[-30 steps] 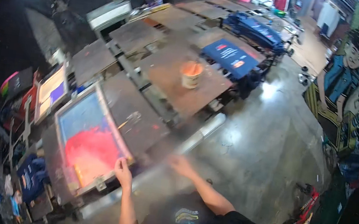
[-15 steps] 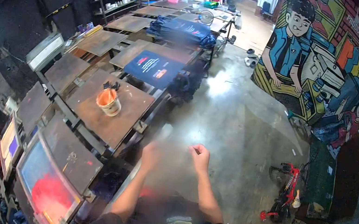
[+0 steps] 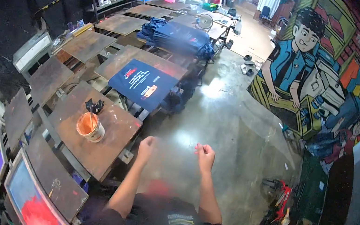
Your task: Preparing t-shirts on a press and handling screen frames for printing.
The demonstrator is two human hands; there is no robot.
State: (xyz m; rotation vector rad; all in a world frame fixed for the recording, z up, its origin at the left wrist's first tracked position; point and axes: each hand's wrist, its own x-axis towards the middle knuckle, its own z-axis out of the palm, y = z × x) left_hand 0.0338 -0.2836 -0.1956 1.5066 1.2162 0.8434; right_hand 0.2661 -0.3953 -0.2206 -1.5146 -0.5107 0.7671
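Both hands are raised in front of my body, above the concrete floor. My left hand (image 3: 146, 148) is closed, its thumb and fingertips pressed together. A short gap to its right, my right hand (image 3: 205, 158) is pinched too, with a tiny red spot at its fingertips. What either hand holds, if anything, is too small and hazy to name. Left of my hands, a tub of orange ink (image 3: 91, 129) stands on a brown printing board (image 3: 110, 148). On the board beyond it lies a dark blue printed T-shirt (image 3: 140, 82).
A pile of dark blue shirts (image 3: 178, 37) sits farther along the table. A framed printing screen (image 3: 31, 188) with red ink leans at the lower left. To the right are a small red bike (image 3: 283, 202) and a painted mural (image 3: 301, 61). Shoes (image 3: 247, 66) lie on the floor ahead.
My view has shifted, and the ink tub and T-shirt now appear lower and farther left. My left hand, blurred before, shows more sharply. Both hands stay closed, slightly farther apart.
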